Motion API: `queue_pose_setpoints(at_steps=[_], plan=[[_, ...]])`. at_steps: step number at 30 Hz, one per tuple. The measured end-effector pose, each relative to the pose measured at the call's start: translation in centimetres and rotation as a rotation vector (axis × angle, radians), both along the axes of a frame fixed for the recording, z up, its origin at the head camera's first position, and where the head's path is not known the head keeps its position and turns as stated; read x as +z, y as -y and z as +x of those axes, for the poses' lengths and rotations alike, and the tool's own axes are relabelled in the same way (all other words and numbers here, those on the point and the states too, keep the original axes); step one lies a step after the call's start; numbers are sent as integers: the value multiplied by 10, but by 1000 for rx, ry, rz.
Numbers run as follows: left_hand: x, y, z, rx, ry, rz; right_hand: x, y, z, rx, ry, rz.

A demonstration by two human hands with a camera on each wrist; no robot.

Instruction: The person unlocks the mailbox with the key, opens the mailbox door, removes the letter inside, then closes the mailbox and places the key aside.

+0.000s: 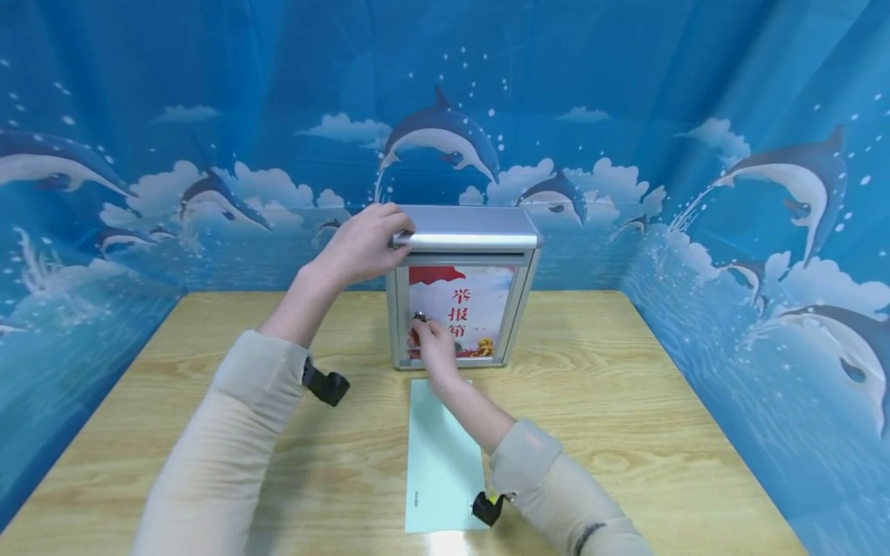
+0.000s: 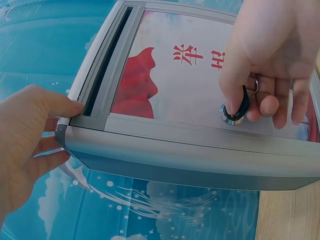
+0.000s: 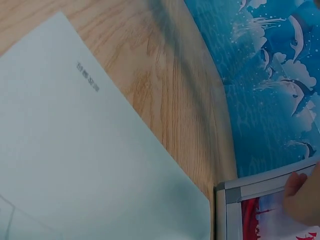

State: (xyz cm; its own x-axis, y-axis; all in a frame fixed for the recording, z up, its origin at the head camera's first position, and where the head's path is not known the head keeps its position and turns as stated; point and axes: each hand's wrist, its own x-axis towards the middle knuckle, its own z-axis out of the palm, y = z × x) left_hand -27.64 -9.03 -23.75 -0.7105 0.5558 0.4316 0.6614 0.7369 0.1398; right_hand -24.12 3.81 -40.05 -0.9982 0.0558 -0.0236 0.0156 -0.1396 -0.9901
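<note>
A silver metal letter box (image 1: 473, 225) with a slot and a printed front panel stands upright on the table. My left hand (image 1: 365, 243) holds its upper left corner, with the thumb on the front frame by the slot (image 2: 107, 62) and the fingers around the side. Low on the panel's left edge, my right hand (image 1: 438, 351) pinches a black-headed key (image 2: 244, 101) at the round lock (image 2: 231, 119). How far the key sits in the lock is hidden by the fingers. A pale green envelope (image 1: 445, 455) lies flat before the box, under the right forearm.
The wooden table (image 1: 612, 401) is enclosed by blue curtains (image 1: 278, 77) with dolphin prints at the back and both sides. The box stands near the table's back edge. Black wrist straps (image 1: 327, 386) hang from both sleeves.
</note>
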Motion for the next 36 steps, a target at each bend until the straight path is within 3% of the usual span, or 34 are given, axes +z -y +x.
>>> queue_pose_setpoints(at_steps=[7,15,23,32,36], plan=[[1,0,0,11,12,-4,-1,3,1,43,63,-267],[1,0,-1,19,16,-11,1,6,1,-19,71,-191],[-1,-1,-2,13,20,-13,2,9,3,-81,108,-233],[0,0,-1,10,21,-2,-4,16,5,-136,1,-250],[1,0,-1,15,28,1,-3,12,8,-118,23,-188]])
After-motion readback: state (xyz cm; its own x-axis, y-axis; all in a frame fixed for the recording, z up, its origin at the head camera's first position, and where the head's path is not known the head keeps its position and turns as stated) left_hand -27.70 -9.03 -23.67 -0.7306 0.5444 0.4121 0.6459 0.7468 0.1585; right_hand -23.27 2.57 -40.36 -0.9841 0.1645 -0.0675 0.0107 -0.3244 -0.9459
